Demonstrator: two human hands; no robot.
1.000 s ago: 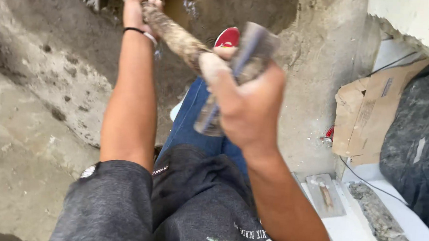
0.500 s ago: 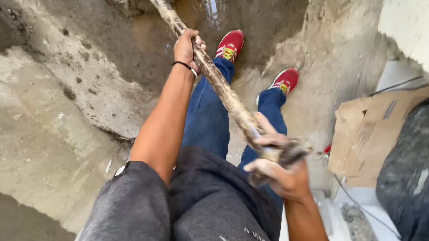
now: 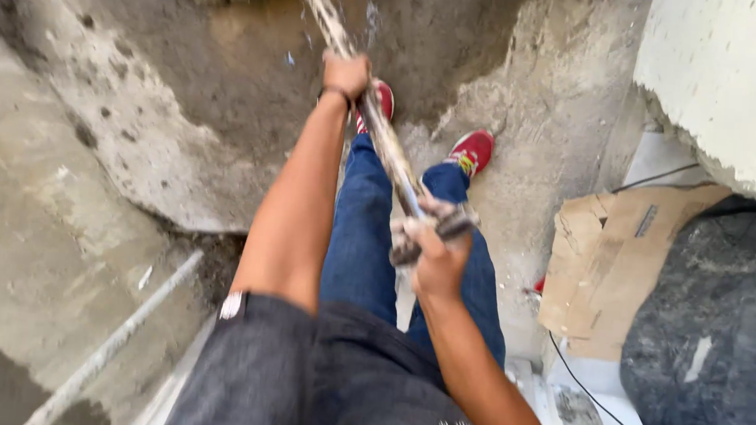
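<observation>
Both my hands grip a long, mud-caked tool shaft [image 3: 374,117] that slants from my waist down into a wet pit. My left hand [image 3: 346,73], a dark band on its wrist, is closed around the shaft farther down. My right hand [image 3: 435,246] is closed on the handle end, close to my body. The shaft's lower end runs out of view at the top edge. Below it I see my blue jeans [image 3: 364,238] and red shoes [image 3: 472,148] on muddy ground.
Brown muddy water [image 3: 257,42] lies in the pit ahead. A broken concrete slab [image 3: 60,187] rises at left with a pale pipe [image 3: 121,337] along it. At right are flattened cardboard [image 3: 617,259], a thin black cable [image 3: 592,396], a dark grey mass [image 3: 716,342] and a concrete block [image 3: 730,76].
The shaft has swung downward and away from my face. My right hand dropped from near the camera to waist height, and my feet and more of the pit came into view.
</observation>
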